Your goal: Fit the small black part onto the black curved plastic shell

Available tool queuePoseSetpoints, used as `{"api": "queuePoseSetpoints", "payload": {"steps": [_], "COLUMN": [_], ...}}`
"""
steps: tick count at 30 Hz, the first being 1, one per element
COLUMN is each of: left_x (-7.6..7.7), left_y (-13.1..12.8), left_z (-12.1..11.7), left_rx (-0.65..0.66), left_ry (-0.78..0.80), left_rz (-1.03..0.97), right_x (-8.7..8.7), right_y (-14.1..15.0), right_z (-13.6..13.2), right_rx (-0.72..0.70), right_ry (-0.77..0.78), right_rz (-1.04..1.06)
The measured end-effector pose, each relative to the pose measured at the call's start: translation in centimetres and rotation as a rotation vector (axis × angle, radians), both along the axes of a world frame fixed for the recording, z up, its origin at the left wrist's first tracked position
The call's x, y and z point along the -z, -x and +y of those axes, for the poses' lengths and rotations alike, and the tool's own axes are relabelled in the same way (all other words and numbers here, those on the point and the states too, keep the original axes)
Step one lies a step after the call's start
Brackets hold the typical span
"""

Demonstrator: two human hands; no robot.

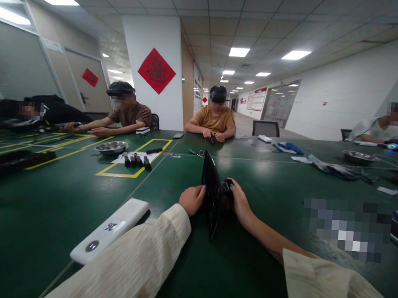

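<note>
A thin, slightly curved black panel [211,200] stands on edge between my hands above the green table, seen nearly side-on. My left hand [192,199] is closed at its left side, thumb against the panel's face. On the right, my right hand [239,199] grips a small black block [226,187] that sticks out from the panel's other side. Some of the right fingers are hidden behind that block. What kind of device the panel belongs to I cannot make out.
A white power bank [110,231] marked 26 lies left of my left forearm. Farther off are several black cylindrical parts [138,161], a metal bowl [111,147], green-handled pliers [196,153] and grey gloves [335,169]. Across the table, a person [215,118] handles a small dark part.
</note>
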State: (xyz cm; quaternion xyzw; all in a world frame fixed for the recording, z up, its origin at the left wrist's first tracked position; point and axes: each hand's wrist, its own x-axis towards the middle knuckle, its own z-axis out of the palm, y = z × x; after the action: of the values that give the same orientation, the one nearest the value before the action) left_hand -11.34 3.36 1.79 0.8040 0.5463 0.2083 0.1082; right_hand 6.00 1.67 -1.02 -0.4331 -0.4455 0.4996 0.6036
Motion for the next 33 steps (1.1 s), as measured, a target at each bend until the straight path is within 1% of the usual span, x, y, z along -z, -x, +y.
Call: {"api": "queuePoseSetpoints", "payload": {"steps": [4,9,20,26,33], "left_x": [-0.02,-0.04,-0.07,-0.17,0.15], "left_y": [-0.03,-0.08,0.00,-0.05,0.02], "left_z": [-0.03,-0.05,-0.09,-0.18,0.05], "left_rx": [0.004,-0.002,0.002,0.003,-0.002], "left_ry": [-0.005,-0.004,-0.019,-0.014,-0.010], "left_rz": [0.012,0.014,0.026,0.022,0.034], "right_x": [0.27,0.41,0.20,0.57,0.84], "right_y": [0.02,-0.03,-0.03,-0.12,-0.14], "right_z": [0.26,0.32,0.24,0.46,0.63], "right_rx": [0.017,0.004,0.007,0.011,0.033], "right_ry": [0.002,-0.011,-0.007,0.000,-0.028], "right_rz": [0.002,0.003,-0.006,0.004,-0.025]}}
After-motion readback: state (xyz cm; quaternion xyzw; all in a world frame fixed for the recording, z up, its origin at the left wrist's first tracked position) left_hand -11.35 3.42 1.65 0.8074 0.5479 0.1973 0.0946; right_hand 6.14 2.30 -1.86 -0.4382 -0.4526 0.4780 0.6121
